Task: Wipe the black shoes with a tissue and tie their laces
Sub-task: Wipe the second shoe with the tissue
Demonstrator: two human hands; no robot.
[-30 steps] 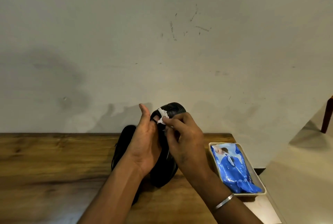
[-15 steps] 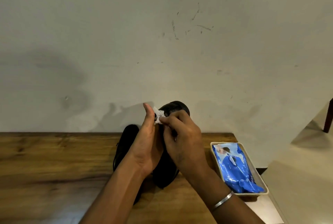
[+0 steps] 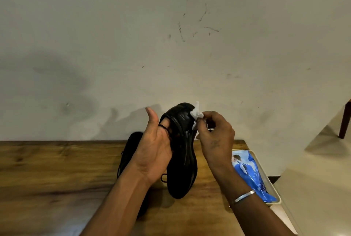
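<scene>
Above the table [image 3: 57, 169], both hands press tissue [image 3: 196, 115] against shoe [image 3: 182, 159]

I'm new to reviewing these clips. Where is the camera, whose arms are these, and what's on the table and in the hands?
No machine here: a person works with bare hands, and the one picture comes from a wide-angle camera worn on their head, looking forward and down, so both arms enter from the bottom edge. The left hand holds a black leather lace-up shoe tilted up above the brown wooden table. The right hand, a silver bangle on its wrist, pinches a crumpled white tissue against the shoe's upper end. A second black shoe lies on the table behind the left hand. At the table's right end sits a shallow cream tray holding a blue plastic pack.
</scene>
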